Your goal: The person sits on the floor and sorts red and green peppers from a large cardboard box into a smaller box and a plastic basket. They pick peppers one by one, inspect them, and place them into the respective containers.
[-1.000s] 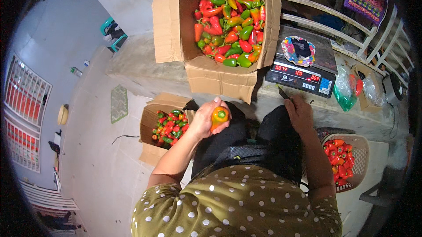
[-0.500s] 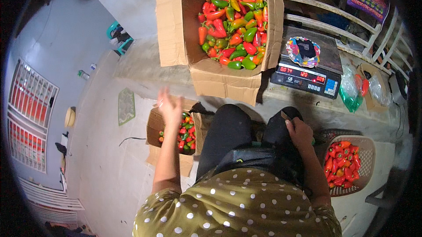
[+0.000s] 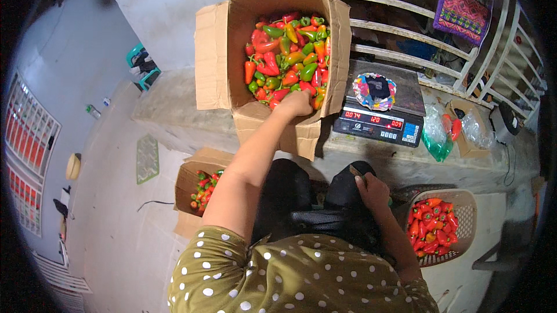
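Left hand [image 3: 298, 104] is nearer, at the peppers [image 3: 294, 58] by the box's [image 3: 213, 58] near edge, grip indeterminable; right hand [image 3: 373, 190] holds 1 knife [image 3: 354, 170].

Peppers [image 3: 290, 58] lie in the far box [image 3: 212, 58] on the ledge [image 3: 174, 101]; right of it sits a scale [image 3: 374, 127], with a railing [image 3: 409, 35] behind. On the floor [image 3: 125, 197], more peppers [image 3: 204, 188] lie in the near box [image 3: 184, 179] at left and the basket [image 3: 466, 223] at right, with a mat [image 3: 147, 159] left of the near box.
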`<state>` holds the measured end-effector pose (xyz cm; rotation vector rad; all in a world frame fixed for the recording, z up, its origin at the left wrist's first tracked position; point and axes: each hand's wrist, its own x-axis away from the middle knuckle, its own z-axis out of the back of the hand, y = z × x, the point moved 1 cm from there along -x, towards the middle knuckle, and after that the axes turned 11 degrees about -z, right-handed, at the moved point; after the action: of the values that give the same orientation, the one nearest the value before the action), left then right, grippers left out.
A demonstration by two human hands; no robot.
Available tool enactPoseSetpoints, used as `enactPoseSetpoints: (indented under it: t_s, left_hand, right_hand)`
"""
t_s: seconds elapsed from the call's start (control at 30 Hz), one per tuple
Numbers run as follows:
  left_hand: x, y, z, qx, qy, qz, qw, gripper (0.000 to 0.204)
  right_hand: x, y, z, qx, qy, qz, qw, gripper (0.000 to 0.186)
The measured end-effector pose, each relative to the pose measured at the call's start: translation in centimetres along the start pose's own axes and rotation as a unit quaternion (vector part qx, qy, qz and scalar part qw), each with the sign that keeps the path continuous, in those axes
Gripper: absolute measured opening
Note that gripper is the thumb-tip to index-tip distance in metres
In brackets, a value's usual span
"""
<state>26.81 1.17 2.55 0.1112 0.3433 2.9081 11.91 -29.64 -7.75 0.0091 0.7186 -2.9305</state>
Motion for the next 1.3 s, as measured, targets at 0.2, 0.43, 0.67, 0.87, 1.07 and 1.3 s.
enactPoseSetpoints:
  t_s: [0.2, 0.43, 0.67, 0.87, 1.07, 1.3]
  left_hand:
    - [3.7, -4.6, -0.6, 0.299, 0.041, -0.013, 0.953, 0.030]
    - [5.0, -0.5, 1.1, 0.270, 0.024, -0.044, 0.961, 0.038]
    - [9.7, 1.7, 2.1, 0.679, 0.138, -0.173, 0.700, 0.054]
    - [15.1, -0.2, -0.2, 0.743, 0.141, -0.183, 0.628, 0.051]
    - [20.2, -0.4, -1.7, 0.847, 0.118, -0.144, 0.497, 0.041]
    - [21.7, -0.5, -3.4, 0.926, 0.123, -0.153, 0.323, 0.037]
  right_hand:
    - [-0.2, -0.9, 0.0, -0.003, -0.009, -0.004, 1.000, 0.041]
    - [-0.5, -0.1, -0.4, 0.010, 0.001, 0.018, 1.000, 0.042]
    - [0.0, -0.2, 0.1, -0.024, -0.003, -0.006, 1.000, 0.040]
    - [-0.2, -0.6, -0.3, -0.009, 0.005, -0.017, 1.000, 0.040]
    - [-0.5, 0.4, -0.8, -0.027, 0.014, -0.009, 1.000, 0.042]
    - [-0.4, -0.1, -0.5, -0.012, 0.007, -0.023, 1.000, 0.042]
